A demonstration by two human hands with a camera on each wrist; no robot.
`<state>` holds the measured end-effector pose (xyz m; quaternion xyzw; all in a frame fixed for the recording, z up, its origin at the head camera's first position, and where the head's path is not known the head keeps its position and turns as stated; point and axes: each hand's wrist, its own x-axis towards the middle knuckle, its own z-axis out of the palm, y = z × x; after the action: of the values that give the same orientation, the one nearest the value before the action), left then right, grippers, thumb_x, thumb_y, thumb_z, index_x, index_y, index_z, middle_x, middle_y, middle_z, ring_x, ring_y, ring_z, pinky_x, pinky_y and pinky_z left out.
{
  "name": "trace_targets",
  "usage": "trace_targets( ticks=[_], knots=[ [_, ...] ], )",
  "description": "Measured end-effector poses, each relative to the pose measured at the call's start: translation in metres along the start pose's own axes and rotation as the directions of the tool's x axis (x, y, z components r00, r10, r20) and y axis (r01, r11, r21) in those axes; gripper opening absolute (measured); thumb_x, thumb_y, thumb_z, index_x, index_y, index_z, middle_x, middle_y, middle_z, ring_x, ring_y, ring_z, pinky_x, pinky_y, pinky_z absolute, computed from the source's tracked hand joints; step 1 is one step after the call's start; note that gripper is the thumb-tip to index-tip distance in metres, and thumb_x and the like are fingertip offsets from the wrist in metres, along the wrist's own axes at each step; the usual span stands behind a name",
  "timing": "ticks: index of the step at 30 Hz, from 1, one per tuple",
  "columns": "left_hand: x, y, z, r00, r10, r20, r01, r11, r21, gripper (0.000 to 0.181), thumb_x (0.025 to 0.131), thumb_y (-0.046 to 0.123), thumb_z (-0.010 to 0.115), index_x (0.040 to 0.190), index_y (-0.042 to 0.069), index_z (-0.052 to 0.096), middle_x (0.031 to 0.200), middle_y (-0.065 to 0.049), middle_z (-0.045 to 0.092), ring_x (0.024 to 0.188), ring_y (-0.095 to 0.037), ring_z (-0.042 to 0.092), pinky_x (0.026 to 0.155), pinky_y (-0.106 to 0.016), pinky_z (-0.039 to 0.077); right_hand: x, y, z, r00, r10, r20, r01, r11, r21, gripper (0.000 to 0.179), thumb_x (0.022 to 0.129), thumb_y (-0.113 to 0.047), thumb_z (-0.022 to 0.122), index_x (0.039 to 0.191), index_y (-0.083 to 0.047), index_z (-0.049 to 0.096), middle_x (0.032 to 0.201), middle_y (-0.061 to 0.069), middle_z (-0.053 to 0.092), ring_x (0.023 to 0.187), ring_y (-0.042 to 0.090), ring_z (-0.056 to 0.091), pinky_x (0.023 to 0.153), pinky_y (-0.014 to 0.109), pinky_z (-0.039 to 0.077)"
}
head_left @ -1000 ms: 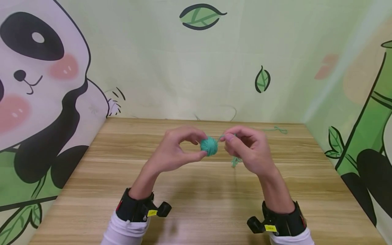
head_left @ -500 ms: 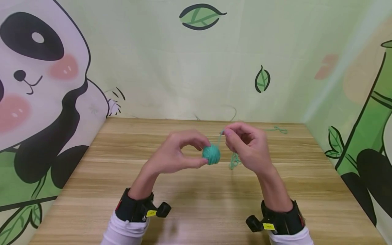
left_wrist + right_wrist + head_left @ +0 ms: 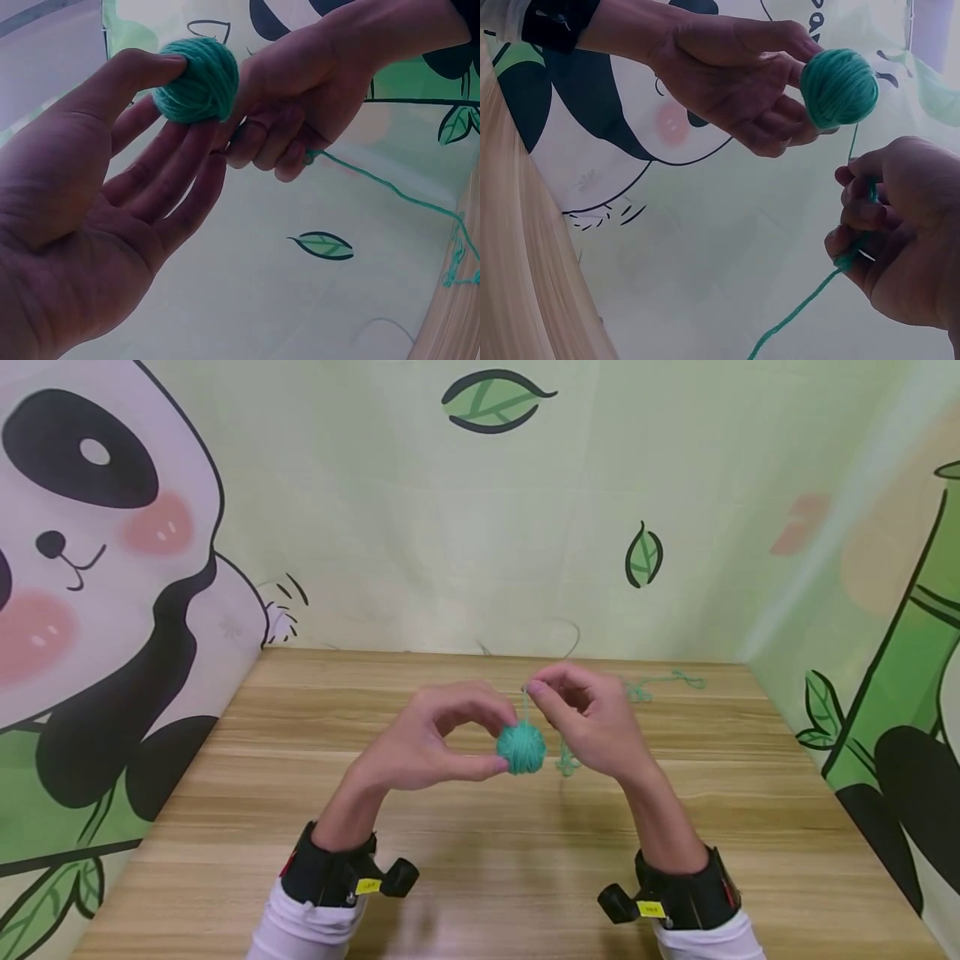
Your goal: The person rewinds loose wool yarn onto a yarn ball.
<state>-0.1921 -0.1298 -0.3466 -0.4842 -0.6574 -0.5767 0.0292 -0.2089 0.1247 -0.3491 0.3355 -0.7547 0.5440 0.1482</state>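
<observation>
A small teal ball of yarn (image 3: 521, 747) is held up off the table between the thumb and fingertips of my left hand (image 3: 431, 739). In the left wrist view the thumb presses on the wound side of the yarn ball (image 3: 199, 81). My right hand (image 3: 596, 714), above and right of the ball, pinches the yarn strand (image 3: 526, 703) that rises from it. The right wrist view shows the strand passing through the curled fingers of the right hand (image 3: 907, 225) and trailing out below as a loose yarn tail (image 3: 795, 311).
More loose yarn (image 3: 667, 681) lies at the back right of the wooden table (image 3: 480, 860). A bunched bit of yarn (image 3: 567, 762) shows below the right hand. Behind the table stands a printed backdrop (image 3: 360, 527) with a panda and leaves.
My right hand circles up and then leftward over the ball, drawing the strand from the ball's right side to its top. My left hand and the ball shift slightly down and right.
</observation>
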Motion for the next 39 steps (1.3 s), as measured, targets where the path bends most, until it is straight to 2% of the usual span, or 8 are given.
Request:
trace_targets(
  ticks=[5, 11, 13, 18, 24, 29, 35, 39],
  knots=[
    [-0.0009, -0.0001, -0.0012, 0.998, 0.025, -0.061, -0.026, 1.000, -0.006, 0.044, 0.085, -0.021, 0.084, 0.125, -0.005, 0.073, 0.122, -0.026, 0.077, 0.112, -0.015, 0.077, 0.099, -0.037, 0.069, 0.0014, 0.0001, 0.0014, 0.995, 0.066, 0.073, -0.064, 0.998, -0.026, 0.012, 0.110, -0.003, 0.070, 0.113, 0.001, 0.081, 0.089, 0.008, 0.075, 0.070, 0.012, 0.061, 0.064, 0.023, 0.055],
    [-0.0021, -0.0002, -0.0014, 0.988, 0.048, -0.147, -0.056, 0.997, -0.045, 0.042, 0.087, -0.019, 0.084, 0.125, -0.012, 0.070, 0.126, 0.005, 0.078, 0.113, -0.012, 0.077, 0.101, -0.032, 0.069, 0.0029, 0.0029, 0.0034, 0.983, 0.100, 0.157, -0.093, 0.994, -0.051, 0.016, 0.112, -0.006, 0.068, 0.115, -0.003, 0.083, 0.101, 0.009, 0.085, 0.082, 0.016, 0.074, 0.075, 0.025, 0.065],
    [-0.0019, -0.0005, -0.0016, 0.983, 0.059, -0.174, -0.070, 0.996, -0.059, 0.039, 0.089, -0.016, 0.084, 0.125, -0.014, 0.069, 0.128, 0.011, 0.077, 0.113, -0.011, 0.077, 0.102, -0.031, 0.068, 0.0025, 0.0037, 0.0030, 0.979, 0.097, 0.180, -0.088, 0.995, -0.057, 0.018, 0.112, -0.006, 0.067, 0.115, -0.004, 0.084, 0.095, 0.007, 0.083, 0.079, 0.017, 0.071, 0.073, 0.025, 0.063],
    [-0.0009, -0.0016, -0.0019, 0.969, 0.091, -0.231, -0.114, 0.990, -0.086, 0.037, 0.095, -0.006, 0.085, 0.124, -0.019, 0.066, 0.129, 0.009, 0.078, 0.113, -0.010, 0.077, 0.103, -0.030, 0.068, 0.0016, 0.0045, 0.0014, 0.973, 0.085, 0.214, -0.068, 0.994, -0.088, 0.020, 0.111, -0.007, 0.065, 0.117, -0.006, 0.084, 0.079, 0.002, 0.069, 0.070, 0.014, 0.059, 0.065, 0.024, 0.053],
    [0.0003, -0.0026, -0.0036, 0.950, 0.115, -0.289, -0.146, 0.985, -0.087, 0.039, 0.097, -0.003, 0.085, 0.123, -0.022, 0.063, 0.126, 0.008, 0.078, 0.111, -0.010, 0.078, 0.102, -0.029, 0.068, 0.0033, 0.0051, -0.0003, 0.965, 0.086, 0.246, -0.056, 0.990, -0.127, 0.017, 0.112, -0.008, 0.067, 0.109, -0.009, 0.084, 0.076, -0.002, 0.061, 0.066, 0.011, 0.053, 0.060, 0.023, 0.046],
    [0.0013, -0.0028, -0.0054, 0.935, 0.104, -0.338, -0.122, 0.992, -0.034, 0.039, 0.096, -0.006, 0.084, 0.128, -0.019, 0.064, 0.124, 0.008, 0.080, 0.110, -0.010, 0.079, 0.100, -0.028, 0.068, 0.0044, 0.0042, -0.0001, 0.945, 0.082, 0.317, -0.040, 0.990, -0.139, 0.015, 0.112, -0.011, 0.070, 0.104, -0.012, 0.082, 0.073, -0.006, 0.056, 0.064, 0.009, 0.050, 0.059, 0.022, 0.042],
    [0.0017, -0.0047, -0.0060, 0.906, 0.069, -0.417, -0.071, 0.997, 0.011, 0.040, 0.094, -0.008, 0.085, 0.129, -0.016, 0.067, 0.124, 0.010, 0.081, 0.108, -0.011, 0.079, 0.099, -0.028, 0.068, 0.0021, 0.0003, 0.0009, 0.914, 0.047, 0.404, 0.004, 0.992, -0.125, 0.016, 0.112, -0.010, 0.069, 0.103, -0.014, 0.082, 0.076, -0.007, 0.061, 0.067, 0.007, 0.053, 0.062, 0.022, 0.046],
    [0.0019, -0.0059, -0.0059, 0.889, 0.051, -0.455, -0.030, 0.998, 0.052, 0.040, 0.092, -0.012, 0.084, 0.129, -0.013, 0.069, 0.123, 0.012, 0.080, 0.107, -0.011, 0.080, 0.098, -0.030, 0.068, -0.0002, -0.0027, 0.0006, 0.904, 0.015, 0.428, 0.035, 0.994, -0.107, 0.016, 0.112, -0.010, 0.069, 0.104, -0.014, 0.083, 0.077, -0.008, 0.063, 0.066, 0.005, 0.053, 0.062, 0.022, 0.048]
  ],
)
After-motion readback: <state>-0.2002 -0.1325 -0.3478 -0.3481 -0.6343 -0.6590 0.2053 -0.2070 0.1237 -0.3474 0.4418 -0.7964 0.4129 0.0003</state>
